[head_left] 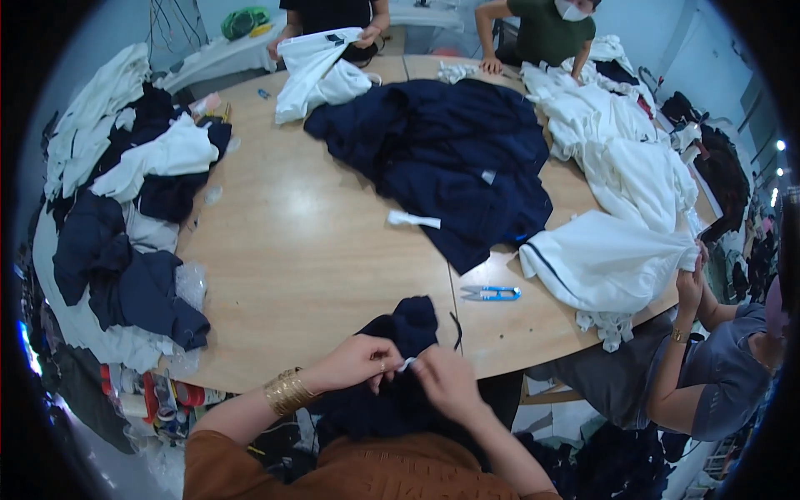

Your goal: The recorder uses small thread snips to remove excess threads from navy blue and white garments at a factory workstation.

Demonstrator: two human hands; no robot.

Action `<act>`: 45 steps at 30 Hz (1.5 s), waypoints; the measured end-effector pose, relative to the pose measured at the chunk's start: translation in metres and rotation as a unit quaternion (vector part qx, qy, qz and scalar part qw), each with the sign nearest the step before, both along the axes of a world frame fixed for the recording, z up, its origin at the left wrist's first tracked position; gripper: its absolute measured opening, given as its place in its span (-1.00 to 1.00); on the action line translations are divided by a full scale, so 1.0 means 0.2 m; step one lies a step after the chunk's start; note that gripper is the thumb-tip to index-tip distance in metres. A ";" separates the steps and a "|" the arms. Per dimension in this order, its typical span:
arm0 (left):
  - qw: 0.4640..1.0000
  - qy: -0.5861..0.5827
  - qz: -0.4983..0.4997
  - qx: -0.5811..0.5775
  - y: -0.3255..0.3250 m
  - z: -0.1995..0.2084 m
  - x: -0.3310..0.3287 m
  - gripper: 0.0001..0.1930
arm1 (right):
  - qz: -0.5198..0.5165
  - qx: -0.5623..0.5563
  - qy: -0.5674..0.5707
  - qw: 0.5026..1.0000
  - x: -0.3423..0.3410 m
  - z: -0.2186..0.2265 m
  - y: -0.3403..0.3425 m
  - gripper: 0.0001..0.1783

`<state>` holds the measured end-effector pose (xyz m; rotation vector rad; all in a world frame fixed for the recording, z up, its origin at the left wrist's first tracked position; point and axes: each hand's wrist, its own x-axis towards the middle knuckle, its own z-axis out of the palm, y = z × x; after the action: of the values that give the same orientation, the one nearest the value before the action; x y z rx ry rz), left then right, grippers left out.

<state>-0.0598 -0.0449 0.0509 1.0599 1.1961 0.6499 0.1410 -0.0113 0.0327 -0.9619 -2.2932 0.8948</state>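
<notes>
At the table's near edge both my hands pinch a small white piece [407,364], perhaps a label or strip; its kind is too small to tell. My left hand [368,361] has its fingers closed at the piece's left end. On its right end, my right hand [450,382] is closed too. Under them a dark navy garment [414,323] rests partly on the table and hangs over my lap. Just right of it lies a thin dark strip [457,332]. Blue-handled thread snips [492,293] lie beyond my right hand.
A large navy garment pile [450,150] covers the table's middle, with a white strip [414,219] beside it. White garments [617,167] spread along the right, mixed clothes [133,217] along the left. Three co-workers handle or stand by garments; the one at right holds a white garment [608,258].
</notes>
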 end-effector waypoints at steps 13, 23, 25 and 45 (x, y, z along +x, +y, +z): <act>0.982 0.041 0.154 0.097 -0.23 -0.05 0.08 -0.84 | -0.034 -0.041 0.122 0.991 -0.18 0.08 -0.10 -0.85; 0.956 0.064 0.242 0.153 -0.29 -0.07 0.10 -0.88 | 0.102 -0.135 0.154 0.973 -0.11 0.04 0.01 -0.81; 0.958 0.086 0.213 0.174 -0.30 -0.06 0.11 -0.89 | 0.149 -0.104 0.115 0.977 -0.08 0.02 0.02 -0.85; 0.832 0.383 0.084 0.393 -0.21 -0.02 0.14 -0.91 | 0.064 0.107 0.077 0.989 -0.07 -0.03 -0.03 -0.82</act>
<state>-0.0311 -0.0867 0.0469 2.0589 1.7814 0.9310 0.1279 -0.0178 0.0268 -0.6374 -2.2818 0.7269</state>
